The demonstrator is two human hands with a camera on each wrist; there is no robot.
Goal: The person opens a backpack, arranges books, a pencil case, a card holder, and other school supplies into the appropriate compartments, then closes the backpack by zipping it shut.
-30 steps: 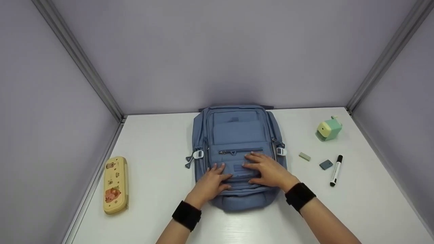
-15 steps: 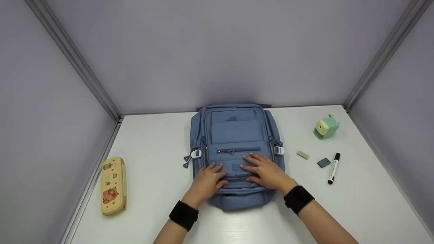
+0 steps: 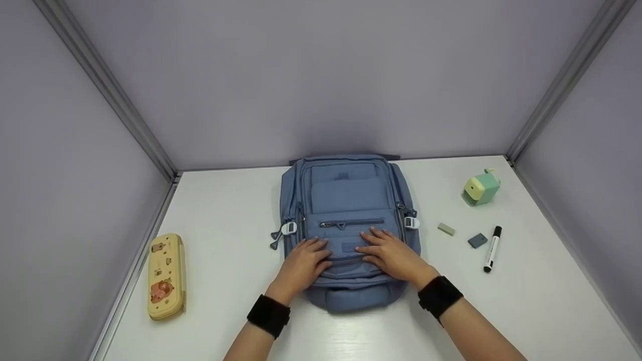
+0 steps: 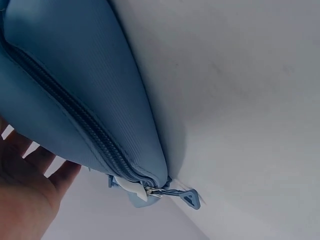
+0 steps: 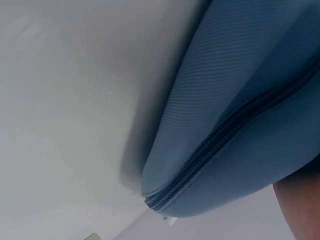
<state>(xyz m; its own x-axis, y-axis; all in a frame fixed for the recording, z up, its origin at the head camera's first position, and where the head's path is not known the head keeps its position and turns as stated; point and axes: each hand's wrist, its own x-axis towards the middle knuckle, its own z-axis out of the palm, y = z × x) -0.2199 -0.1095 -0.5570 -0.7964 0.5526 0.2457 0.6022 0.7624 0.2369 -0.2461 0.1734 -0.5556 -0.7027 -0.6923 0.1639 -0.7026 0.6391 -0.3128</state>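
1. Your left grip (image 3: 300,265) is resting palm-down on the lower front of a slate-blue fabric backpack (image 3: 349,195), its fingers spread and its thumb set apart.
2. Your right grip (image 3: 396,255) is also lying spread on that lower front, its fingertips pointing in towards the left one.
3. The backpack is lying front-up on a white desk (image 3: 341,336) under both grips, its upper part stretching away beyond them to a grey wall (image 3: 346,80).
4. A small, darker blue rectangular patch (image 3: 348,247) is sitting between your grips, just beside the right fingertips.
5. A short pocket zipper (image 3: 356,221) with a triangular pull is running crosswise just beyond both grips.
6. One white strap buckle (image 3: 289,228) is showing just beyond your left grip, another (image 3: 412,223) just beyond your right.
7. In the left wrist view, a long dark-blue zipper (image 4: 85,110) is curving along the bag's side near your left fingers.
8. Well to the left of your left grip, a yellow, rounded oblong case (image 3: 167,276) with reddish-brown pictures is lying.
9. Right of your right grip, a pale grey-green block (image 3: 446,229), a dark blue-grey block (image 3: 477,240) and a white, black-capped marker (image 3: 493,249) are lying apart; farther beyond, a mint-and-yellow, cranked boxy sharpener (image 3: 482,188) is standing.
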